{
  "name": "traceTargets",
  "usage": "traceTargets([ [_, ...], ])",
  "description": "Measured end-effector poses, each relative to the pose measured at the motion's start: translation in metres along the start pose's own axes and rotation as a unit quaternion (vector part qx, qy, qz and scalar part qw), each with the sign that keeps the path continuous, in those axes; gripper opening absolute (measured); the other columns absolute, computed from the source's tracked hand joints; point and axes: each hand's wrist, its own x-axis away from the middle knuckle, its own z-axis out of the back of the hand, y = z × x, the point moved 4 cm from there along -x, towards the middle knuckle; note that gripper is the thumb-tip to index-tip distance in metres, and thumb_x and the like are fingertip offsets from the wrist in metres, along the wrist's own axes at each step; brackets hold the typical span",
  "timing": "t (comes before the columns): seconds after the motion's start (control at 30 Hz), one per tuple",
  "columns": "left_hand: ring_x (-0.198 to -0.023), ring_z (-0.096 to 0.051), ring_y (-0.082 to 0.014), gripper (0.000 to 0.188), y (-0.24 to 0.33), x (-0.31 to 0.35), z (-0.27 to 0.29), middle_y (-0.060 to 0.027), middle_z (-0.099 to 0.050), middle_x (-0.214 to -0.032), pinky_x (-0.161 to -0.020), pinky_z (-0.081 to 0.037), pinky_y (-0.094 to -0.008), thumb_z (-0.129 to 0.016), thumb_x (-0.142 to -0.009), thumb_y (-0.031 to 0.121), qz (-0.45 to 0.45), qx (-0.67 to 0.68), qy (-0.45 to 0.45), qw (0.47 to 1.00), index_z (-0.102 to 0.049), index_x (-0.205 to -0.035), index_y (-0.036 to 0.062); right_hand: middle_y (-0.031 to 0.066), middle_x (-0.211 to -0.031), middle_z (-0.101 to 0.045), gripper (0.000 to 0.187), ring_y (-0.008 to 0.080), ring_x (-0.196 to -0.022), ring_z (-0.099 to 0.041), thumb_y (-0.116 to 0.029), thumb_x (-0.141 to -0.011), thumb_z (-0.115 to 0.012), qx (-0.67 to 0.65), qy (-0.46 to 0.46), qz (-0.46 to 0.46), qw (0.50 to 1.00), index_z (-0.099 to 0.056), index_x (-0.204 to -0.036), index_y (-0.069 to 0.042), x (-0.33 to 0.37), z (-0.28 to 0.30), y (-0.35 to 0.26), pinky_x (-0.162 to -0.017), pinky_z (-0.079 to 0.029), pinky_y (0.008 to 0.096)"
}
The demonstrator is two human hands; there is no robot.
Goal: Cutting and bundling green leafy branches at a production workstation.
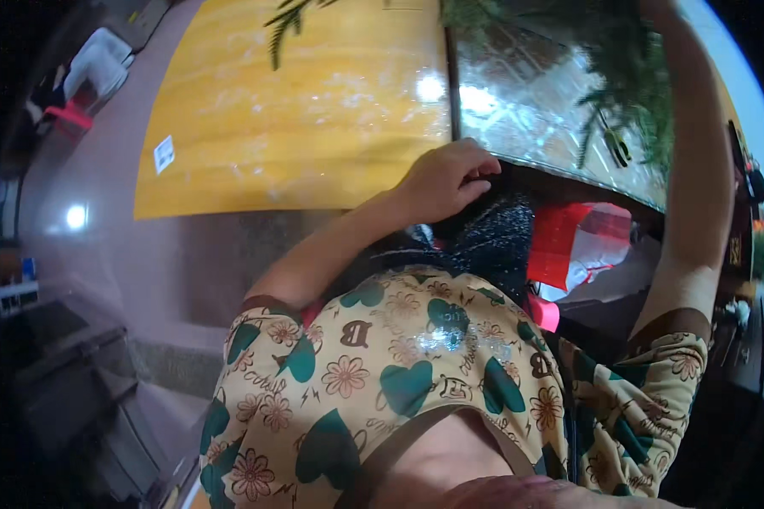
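Observation:
My left hand [452, 178] rests at the near edge of the table, its fingers loosely curled with nothing seen in them. My right forearm [696, 187] stretches up along the right side, and its hand is beyond the top edge of the picture. Beside that arm hang dark green needled branches [632, 72], like pine or fir sprigs. Another green sprig [290, 24] pokes in at the top left of the table. A small cutting tool [615, 148] with yellow and black handles lies below the branches.
A shiny yellow sheet [297, 110] with a white label [164, 154] covers the table's left part; a glossy clear sheet [518, 110] covers the right. Under the edge hangs a red and white bag [560, 246]. A red stool [72, 119] stands far left.

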Motion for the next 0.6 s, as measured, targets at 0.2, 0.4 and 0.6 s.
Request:
traceTargets([
  [0.2,-0.074,-0.059,-0.0199,0.018,-0.008,0.029,0.01,-0.01,-0.057,-0.085,-0.067,-0.048,-0.0305,-0.061,-0.075,0.008,0.111,0.019,0.016,0.993,-0.059,-0.092,0.0039,0.0194,-0.109,-0.051,0.064,0.0308,-0.09,-0.056,-0.026,-0.06,-0.076,0.062,-0.197,0.061,0.976,-0.049,-0.116,-0.009,0.026,-0.155,-0.073,-0.07,-0.049,0.0396],
  [0.4,-0.074,-0.058,-0.0135,0.015,0.005,0.043,0.034,-0.006,-0.058,-0.084,-0.065,-0.047,-0.0252,-0.059,-0.078,0.005,0.076,0.026,0.063,0.995,-0.059,-0.093,0.0032,0.0193,-0.133,-0.03,0.075,0.0373,-0.108,-0.046,-0.022,-0.063,-0.074,0.018,-0.136,0.321,0.937,-0.037,-0.128,-0.013,0.095,-0.228,-0.058,-0.087,-0.04,0.0459],
  [0.6,-0.072,-0.057,-0.0118,0.017,0.005,0.054,0.097,-0.0045,-0.058,-0.084,-0.062,-0.046,-0.0222,-0.06,-0.078,0.002,0.068,-0.039,0.213,0.974,-0.06,-0.094,0.0044,0.0203,-0.123,-0.043,0.065,0.0362,-0.105,-0.048,-0.014,-0.069,-0.069,-0.239,0.022,0.384,0.891,-0.038,-0.127,-0.01,0.119,-0.154,-0.033,-0.087,-0.041,0.045],
])
